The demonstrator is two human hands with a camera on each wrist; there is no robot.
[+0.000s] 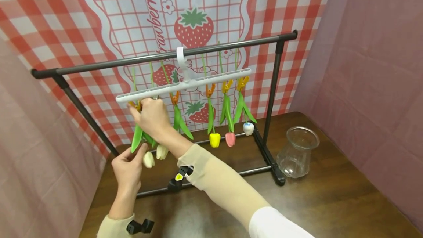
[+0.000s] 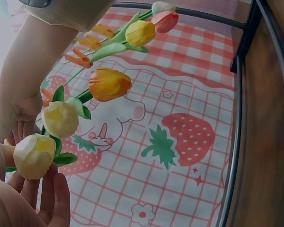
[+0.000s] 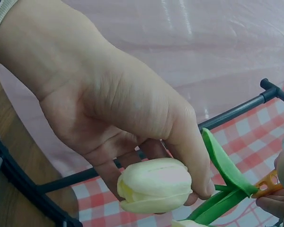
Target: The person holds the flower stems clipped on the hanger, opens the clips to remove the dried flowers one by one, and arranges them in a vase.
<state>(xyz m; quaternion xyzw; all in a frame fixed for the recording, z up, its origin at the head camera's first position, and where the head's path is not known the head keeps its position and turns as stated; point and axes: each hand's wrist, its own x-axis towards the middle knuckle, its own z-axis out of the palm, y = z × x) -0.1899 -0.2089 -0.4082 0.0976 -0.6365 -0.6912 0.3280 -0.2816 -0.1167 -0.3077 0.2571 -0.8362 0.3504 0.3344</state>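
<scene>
My left hand [image 1: 127,168] pinches the stem of a white artificial tulip [image 3: 155,185] just behind its bloom; the flower hangs upside down. Above it, my right hand [image 1: 153,116] grips an orange clip [image 3: 267,184] at the left end of a white clip hanger [image 1: 148,93]; its fingertips are partly hidden. A second white tulip [image 1: 162,152] hangs right beside the first. Farther along hang an orange tulip [image 2: 110,84], a yellow tulip [image 1: 214,140], a pink tulip [image 1: 230,139] and a white-and-blue tulip [image 1: 248,128], blooms down.
The hanger hooks over the top bar of a dark metal rack [image 1: 115,61] standing on a brown wooden table [image 1: 330,194]. A clear glass vase [image 1: 297,153] stands right of the rack. Behind is a red-checked strawberry cloth [image 1: 284,3], with pink curtains [image 1: 370,65] at the sides.
</scene>
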